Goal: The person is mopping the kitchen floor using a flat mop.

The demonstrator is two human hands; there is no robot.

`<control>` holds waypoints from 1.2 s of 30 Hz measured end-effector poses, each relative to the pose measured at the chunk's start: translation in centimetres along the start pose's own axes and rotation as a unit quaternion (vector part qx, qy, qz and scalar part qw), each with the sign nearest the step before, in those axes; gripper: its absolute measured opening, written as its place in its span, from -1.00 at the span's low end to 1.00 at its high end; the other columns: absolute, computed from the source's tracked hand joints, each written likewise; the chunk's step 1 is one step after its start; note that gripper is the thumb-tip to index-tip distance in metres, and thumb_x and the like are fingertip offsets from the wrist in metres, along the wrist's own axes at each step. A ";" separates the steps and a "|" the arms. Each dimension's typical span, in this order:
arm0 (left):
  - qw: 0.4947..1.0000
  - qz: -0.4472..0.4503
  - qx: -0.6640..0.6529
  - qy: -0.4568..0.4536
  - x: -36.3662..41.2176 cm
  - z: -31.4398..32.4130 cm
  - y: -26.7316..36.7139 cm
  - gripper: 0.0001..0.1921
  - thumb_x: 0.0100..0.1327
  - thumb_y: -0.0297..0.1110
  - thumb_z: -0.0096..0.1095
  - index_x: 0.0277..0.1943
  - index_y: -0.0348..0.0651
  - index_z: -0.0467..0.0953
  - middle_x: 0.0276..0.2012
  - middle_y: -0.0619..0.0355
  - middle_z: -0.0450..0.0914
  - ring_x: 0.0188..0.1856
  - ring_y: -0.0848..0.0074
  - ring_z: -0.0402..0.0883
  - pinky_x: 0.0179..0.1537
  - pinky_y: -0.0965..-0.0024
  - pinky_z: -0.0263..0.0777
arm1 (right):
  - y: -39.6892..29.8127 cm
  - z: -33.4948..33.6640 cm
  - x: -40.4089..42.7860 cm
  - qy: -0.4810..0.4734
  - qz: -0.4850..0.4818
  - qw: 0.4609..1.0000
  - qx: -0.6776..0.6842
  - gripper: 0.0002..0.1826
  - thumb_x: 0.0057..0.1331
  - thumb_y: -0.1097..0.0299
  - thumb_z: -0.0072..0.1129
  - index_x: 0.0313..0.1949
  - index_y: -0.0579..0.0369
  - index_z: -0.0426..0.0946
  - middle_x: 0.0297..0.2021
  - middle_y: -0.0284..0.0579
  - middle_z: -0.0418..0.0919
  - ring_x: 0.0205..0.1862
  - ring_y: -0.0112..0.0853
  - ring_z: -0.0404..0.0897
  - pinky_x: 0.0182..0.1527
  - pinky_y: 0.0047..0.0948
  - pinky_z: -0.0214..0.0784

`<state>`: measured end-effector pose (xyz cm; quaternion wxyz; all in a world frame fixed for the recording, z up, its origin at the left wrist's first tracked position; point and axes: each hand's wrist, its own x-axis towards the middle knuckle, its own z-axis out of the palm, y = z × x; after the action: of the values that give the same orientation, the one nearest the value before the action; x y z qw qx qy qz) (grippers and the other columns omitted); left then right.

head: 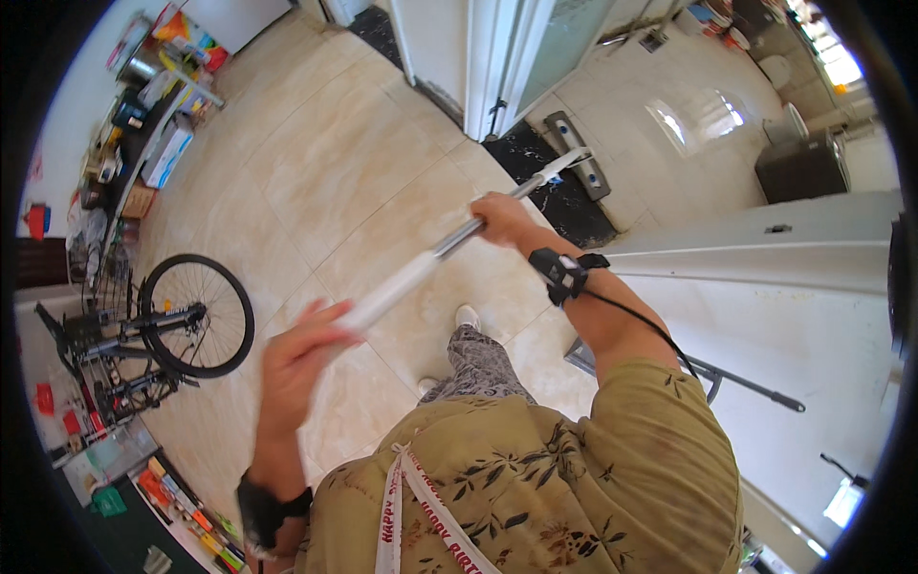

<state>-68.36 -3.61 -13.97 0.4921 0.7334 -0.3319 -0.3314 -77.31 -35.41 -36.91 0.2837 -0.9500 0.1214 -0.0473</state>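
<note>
A flat mop runs diagonally before me, with a white grip (394, 290), a metal pole (459, 238) and a grey rectangular head (578, 156). My right hand (502, 219) is closed around the metal pole. At the near end, my left hand (305, 348) is blurred; it loosely holds the white grip, with some fingers lifted apart. The mop head lies at the bathroom doorway, along the edge of a black marble-patterned threshold (552, 197).
A bicycle (197, 316) stands at my left, near a cluttered shelf (147, 136). Beige tiles (344, 172) cover the floor. A glass-panelled door (566, 50) borders the bathroom. On my right, a long dark handle (753, 387) leans near a white surface (717, 323).
</note>
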 end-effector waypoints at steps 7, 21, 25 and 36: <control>0.941 0.319 -0.084 0.081 -9.2 -14.2 7.2 -0.90 0.22 -0.36 0.02 -0.24 -0.15 0.35 -0.75 0.28 0.27 -0.59 0.49 0.44 0.02 0.05 0.28 | -18.2 -3.2 0.1 0.029 -0.107 0.991 0.076 -0.87 -0.12 0.31 0.13 -0.59 0.01 0.37 -0.62 -0.11 0.44 -0.49 -0.08 0.47 -0.45 -0.11 0.28; 0.947 0.246 -0.150 0.142 -12.2 -5.2 5.3 -0.87 0.23 -0.47 -0.22 -0.37 -0.24 0.32 -0.69 0.21 0.26 -0.58 0.53 0.32 -0.16 0.26 0.33 | -16.7 1.9 -4.6 -0.114 -0.033 0.991 0.055 -0.86 -0.07 0.33 0.18 -0.53 0.04 0.42 -0.51 -0.08 0.50 -0.36 -0.09 0.50 -0.35 -0.18 0.32; 0.945 0.232 -0.174 0.151 -9.9 -2.3 5.5 -0.82 0.24 -0.52 -0.28 -0.38 -0.27 0.35 -0.70 0.21 0.30 -0.56 0.54 0.37 -0.15 0.26 0.34 | -13.9 0.9 -4.5 -0.142 0.009 0.989 0.030 -0.84 -0.04 0.33 0.19 -0.46 0.06 0.44 -0.41 -0.06 0.50 -0.27 -0.13 0.49 -0.27 -0.23 0.32; 0.949 0.205 -0.177 0.163 1.6 4.3 9.8 -0.85 0.27 -0.50 -0.26 -0.36 -0.23 0.32 -0.67 0.24 0.24 -0.54 0.54 0.30 -0.11 0.27 0.31 | -1.6 -6.5 -0.3 -0.202 0.021 0.979 0.037 -0.79 -0.02 0.29 0.19 -0.39 0.08 0.45 -0.43 -0.07 0.50 -0.32 -0.15 0.50 -0.29 -0.26 0.32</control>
<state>-72.55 -9.99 -6.32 0.7189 0.5945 -0.3260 -0.1532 -78.29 -37.53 -30.59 0.3380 -0.9263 0.0795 0.1466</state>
